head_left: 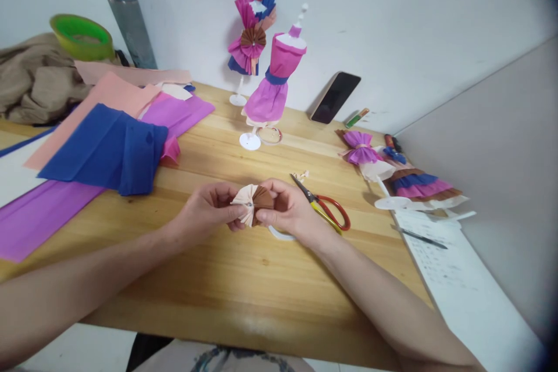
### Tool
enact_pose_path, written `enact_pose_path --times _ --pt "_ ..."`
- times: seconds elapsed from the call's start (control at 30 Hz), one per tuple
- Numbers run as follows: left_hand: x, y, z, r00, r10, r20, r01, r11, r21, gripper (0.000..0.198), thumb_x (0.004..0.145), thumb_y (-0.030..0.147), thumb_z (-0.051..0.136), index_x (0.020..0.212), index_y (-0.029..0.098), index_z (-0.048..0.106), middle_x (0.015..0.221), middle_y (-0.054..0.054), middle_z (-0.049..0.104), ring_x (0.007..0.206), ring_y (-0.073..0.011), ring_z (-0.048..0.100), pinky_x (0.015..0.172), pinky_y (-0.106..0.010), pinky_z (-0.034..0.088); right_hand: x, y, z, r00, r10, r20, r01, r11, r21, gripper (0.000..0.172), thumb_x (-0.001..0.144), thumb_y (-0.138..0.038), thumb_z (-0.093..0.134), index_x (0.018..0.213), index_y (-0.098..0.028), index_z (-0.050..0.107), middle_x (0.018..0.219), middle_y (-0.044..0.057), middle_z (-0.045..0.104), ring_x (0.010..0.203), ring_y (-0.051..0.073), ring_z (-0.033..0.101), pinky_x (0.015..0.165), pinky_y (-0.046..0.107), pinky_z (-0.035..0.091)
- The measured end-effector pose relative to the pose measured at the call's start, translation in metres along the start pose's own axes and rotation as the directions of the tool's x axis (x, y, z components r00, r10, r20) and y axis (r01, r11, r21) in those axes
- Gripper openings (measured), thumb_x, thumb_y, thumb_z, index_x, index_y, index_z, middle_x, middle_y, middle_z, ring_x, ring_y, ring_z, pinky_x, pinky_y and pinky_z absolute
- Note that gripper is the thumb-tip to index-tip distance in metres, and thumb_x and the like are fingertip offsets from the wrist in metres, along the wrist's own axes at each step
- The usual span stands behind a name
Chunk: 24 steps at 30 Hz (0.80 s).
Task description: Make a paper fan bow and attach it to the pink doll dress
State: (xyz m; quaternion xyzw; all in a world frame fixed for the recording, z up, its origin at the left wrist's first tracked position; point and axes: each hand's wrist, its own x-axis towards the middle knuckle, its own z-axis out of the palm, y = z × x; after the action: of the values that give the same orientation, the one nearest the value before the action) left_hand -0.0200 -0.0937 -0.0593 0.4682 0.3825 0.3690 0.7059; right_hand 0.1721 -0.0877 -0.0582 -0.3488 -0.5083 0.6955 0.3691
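Note:
Between both hands, above the front middle of the table, is a pleated paper rosette, cream on the left and brown on the right. My left hand pinches the cream side, its thumb near the rosette's centre. On the brown side, my right hand grips the folds between thumb and fingers. Just right of that hand lie scissors with red and yellow handles. A white ring-shaped piece is partly hidden under my right hand. Small cream scraps lie by the scissor tips.
Two small dress forms in paper outfits stand at the back. Blue, peach and purple crepe paper lies left. A phone leans on the wall. Another dressed form lies right, near a pen on paper.

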Motion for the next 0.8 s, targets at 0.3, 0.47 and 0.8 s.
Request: enact_pose_path --times 0.3,0.47,0.8 --pt "-0.0019 -0.0008 -0.0007 0.998 -0.069 0.006 0.069 0.996 -0.053 0.036 0.068 0.047 0.078 0.072 0.012 0.069 0.064 -0.003 0.070 0.055 -0.0115 0.063 0.051 -0.019 0.051 0.0003 0.0010 0.0020 0.997 0.059 -0.049 -0.062 0.996 -0.068 0.031 0.066 -0.032 0.082 0.071 -0.016 0.057 0.062 -0.002 0.064 0.052 0.008 0.059 0.048 0.018 0.046" --pt "-0.0005 -0.0025 -0.0011 0.995 -0.095 0.024 0.097 0.990 -0.101 0.037 0.069 0.047 0.078 0.079 0.012 0.070 0.067 -0.003 0.071 0.056 -0.0123 0.065 0.052 -0.020 0.053 0.0008 0.0010 0.0018 0.996 0.055 -0.073 -0.058 0.997 -0.044 0.032 0.065 -0.035 0.082 0.069 -0.016 0.057 0.058 -0.002 0.064 0.046 0.007 0.054 0.045 0.018 0.044" --pt "0.0030 -0.0028 -0.0022 0.996 -0.076 -0.047 0.073 0.995 -0.066 0.035 0.065 0.044 0.080 0.074 0.012 0.070 0.065 -0.003 0.071 0.054 -0.0111 0.063 0.050 -0.019 0.051 0.0021 0.0033 -0.0012 0.991 0.023 -0.134 -0.028 0.999 -0.032 0.039 0.070 -0.051 0.076 0.076 -0.015 0.061 0.054 -0.003 0.061 0.043 0.009 0.056 0.044 0.020 0.043"
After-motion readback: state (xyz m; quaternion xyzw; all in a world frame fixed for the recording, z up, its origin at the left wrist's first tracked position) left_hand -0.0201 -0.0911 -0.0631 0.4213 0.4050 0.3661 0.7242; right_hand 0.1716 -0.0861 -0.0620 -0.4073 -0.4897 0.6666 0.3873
